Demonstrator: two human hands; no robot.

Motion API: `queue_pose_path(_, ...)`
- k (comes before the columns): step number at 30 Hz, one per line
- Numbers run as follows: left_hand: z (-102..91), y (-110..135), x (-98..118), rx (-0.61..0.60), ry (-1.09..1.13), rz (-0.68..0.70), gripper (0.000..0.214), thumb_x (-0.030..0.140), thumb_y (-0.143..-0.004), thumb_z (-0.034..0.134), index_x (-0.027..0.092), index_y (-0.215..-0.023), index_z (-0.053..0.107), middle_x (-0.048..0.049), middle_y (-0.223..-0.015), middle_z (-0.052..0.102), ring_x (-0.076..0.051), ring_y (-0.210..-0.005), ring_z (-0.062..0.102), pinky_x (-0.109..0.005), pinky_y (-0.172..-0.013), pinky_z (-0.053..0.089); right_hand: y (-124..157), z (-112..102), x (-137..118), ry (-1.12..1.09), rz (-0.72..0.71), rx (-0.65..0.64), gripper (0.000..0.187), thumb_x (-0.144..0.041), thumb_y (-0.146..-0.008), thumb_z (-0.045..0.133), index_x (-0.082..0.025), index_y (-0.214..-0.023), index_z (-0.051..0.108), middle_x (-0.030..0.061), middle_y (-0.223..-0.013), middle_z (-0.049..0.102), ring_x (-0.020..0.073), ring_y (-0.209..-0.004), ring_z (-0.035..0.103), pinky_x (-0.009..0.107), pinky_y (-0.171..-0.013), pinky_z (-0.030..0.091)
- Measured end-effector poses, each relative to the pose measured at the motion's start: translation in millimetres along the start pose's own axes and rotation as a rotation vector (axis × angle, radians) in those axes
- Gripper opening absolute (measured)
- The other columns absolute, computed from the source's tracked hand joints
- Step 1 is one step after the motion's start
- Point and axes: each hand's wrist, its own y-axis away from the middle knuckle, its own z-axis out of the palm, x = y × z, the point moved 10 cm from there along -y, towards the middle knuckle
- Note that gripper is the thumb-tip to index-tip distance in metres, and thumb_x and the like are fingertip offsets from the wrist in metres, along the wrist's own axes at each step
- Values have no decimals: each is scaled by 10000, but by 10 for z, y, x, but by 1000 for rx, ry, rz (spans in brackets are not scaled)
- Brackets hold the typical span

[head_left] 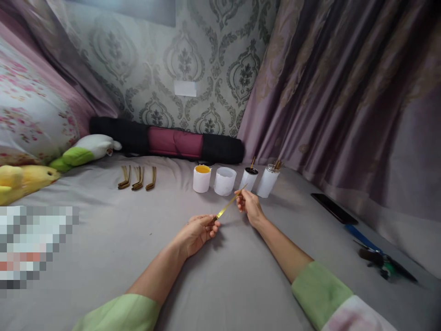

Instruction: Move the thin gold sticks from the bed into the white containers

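My left hand [199,234] is closed in a pinch on the lower, brownish end of a thin yellow strip [225,209]. The strip slants up to my right hand [251,207], whose fingers are pinched round its upper part. A narrow tip sticks out above those fingers; I cannot tell whether it is the same piece. Behind my hands stand a white cup of yellow contents [201,180], a whitish translucent cup [225,182], a white-wrapped container with a dark inside [248,178] and a stick in it, and a white-wrapped jar [268,184] holding several thin sticks.
Bent brown-and-yellow strip bundles [137,179] lie at the back left. Plush toys [86,149] are farther left. A black-and-maroon roll [175,141] lies along the wall. A phone [334,208] and a blue-handled tool [363,238] lie right on the grey sheet [220,285].
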Motion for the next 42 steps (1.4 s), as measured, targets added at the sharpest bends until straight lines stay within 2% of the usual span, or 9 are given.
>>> queue_pose_path(6, -2, 27, 7, 25, -10, -2, 63, 112, -732, 518, 78, -784, 522, -74, -668, 577, -69, -507, 522, -171, -473, 436, -40, -85, -142, 12, -12, 35, 263, -402, -703, 484, -153, -752, 551, -35, -544, 475, 44, -380, 401, 161, -324, 293)
queue_pose_path(18, -17, -7, -16, -11, 1, 5, 78, 120, -734, 530, 76, -798, 533, -72, -687, 584, -69, -527, 534, -179, -504, 457, -127, -277, -296, 53, 23, 109, 177, -309, -736, 461, -149, -735, 536, -31, -537, 498, 37, -370, 412, 151, -318, 310)
queue_pose_path(35, -4, 12, 0, -9, -4, 7, 72, 126, -746, 517, 87, -805, 525, -64, -691, 582, -67, -529, 538, -177, -502, 457, -165, -231, -450, 146, 101, 6, 125, -236, -759, 489, -142, -713, 557, -16, -559, 536, 34, -375, 441, 146, -324, 330)
queue_pose_path(42, -16, -3, -4, -5, 11, 4, 65, 119, -745, 514, 82, -797, 525, -66, -688, 580, -70, -529, 535, -181, -503, 457, -149, -215, -520, 168, 89, 6, 126, -236, -756, 504, -142, -688, 552, -14, -553, 538, 36, -374, 444, 146, -324, 333)
